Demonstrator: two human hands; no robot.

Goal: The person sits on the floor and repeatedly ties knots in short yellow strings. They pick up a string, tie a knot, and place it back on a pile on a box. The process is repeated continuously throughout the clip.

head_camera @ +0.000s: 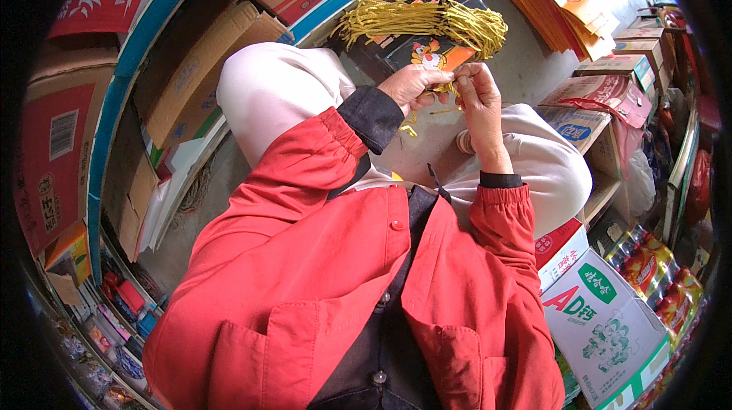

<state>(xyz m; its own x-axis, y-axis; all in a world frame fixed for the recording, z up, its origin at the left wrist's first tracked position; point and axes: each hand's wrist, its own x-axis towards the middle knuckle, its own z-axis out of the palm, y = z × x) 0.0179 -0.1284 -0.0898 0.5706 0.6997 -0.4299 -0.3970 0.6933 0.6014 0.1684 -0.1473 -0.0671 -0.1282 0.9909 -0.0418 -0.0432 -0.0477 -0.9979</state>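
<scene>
My left hand [414, 87] and my right hand [480, 92] meet in front of my bent knees, their fingertips close together. Between them is a short yellow twisted cord [450, 88], pinched by the fingers of both hands; its ends are partly hidden by the fingers. A loose yellow cord end [408, 129] shows below my left hand. Just beyond the hands, a large bundle of yellow cords [423, 18] lies across a dark printed package [394, 58] with a cartoon chicken on it.
Orange-red sheets [532, 6] lie stacked at the upper right. Cartons [606, 95] line the right side, with a white drink carton [606, 330] and bottled drinks [646, 267] near my right elbow. Shelving with a blue edge [108, 124] and cardboard boxes [200, 72] stands to the left.
</scene>
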